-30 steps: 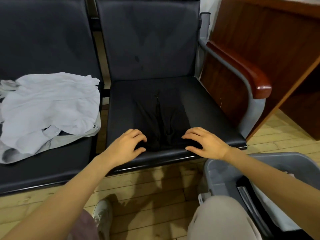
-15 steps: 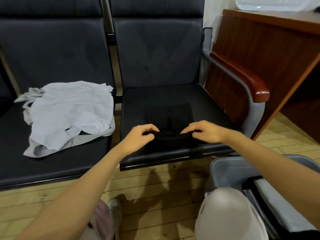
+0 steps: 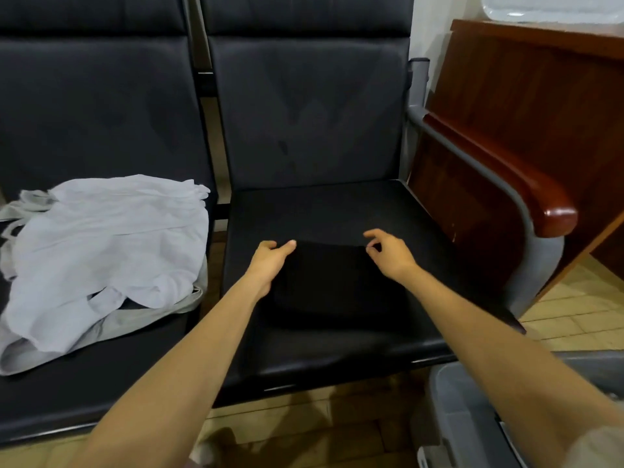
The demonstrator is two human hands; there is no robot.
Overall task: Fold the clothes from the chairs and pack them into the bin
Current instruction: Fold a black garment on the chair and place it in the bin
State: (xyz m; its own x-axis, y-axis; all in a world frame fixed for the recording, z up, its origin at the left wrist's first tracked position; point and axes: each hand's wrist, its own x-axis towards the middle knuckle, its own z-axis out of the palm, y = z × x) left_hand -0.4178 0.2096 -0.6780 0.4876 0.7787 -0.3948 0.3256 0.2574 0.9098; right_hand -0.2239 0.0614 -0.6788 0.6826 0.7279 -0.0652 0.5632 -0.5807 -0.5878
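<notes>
**A:** Spotting the grey bin (image 3: 452, 400) nearest, down at 5 o'clock. Seeing the black garment (image 3: 337, 285) lying folded on the right chair seat (image 3: 337, 207). Smoothing it now, probably?

**B:** Yep. Worth pressing both far corners flat and squaring the edges before lifting. Left hand (image 3: 270, 261) resting on the 11 o'clock corner, can't tell if pinching. Right hand (image 3: 388, 256) at 1 o'clock, fingers loose, gripping nothing. White clothes (image 3: 108, 238) waiting at 9 o'clock.

The bin (image 3: 450, 405) runs off the bottom right corner, partly behind a forearm (image 3: 506, 349); the black garment (image 3: 334, 282) has unclear edges.
</notes>
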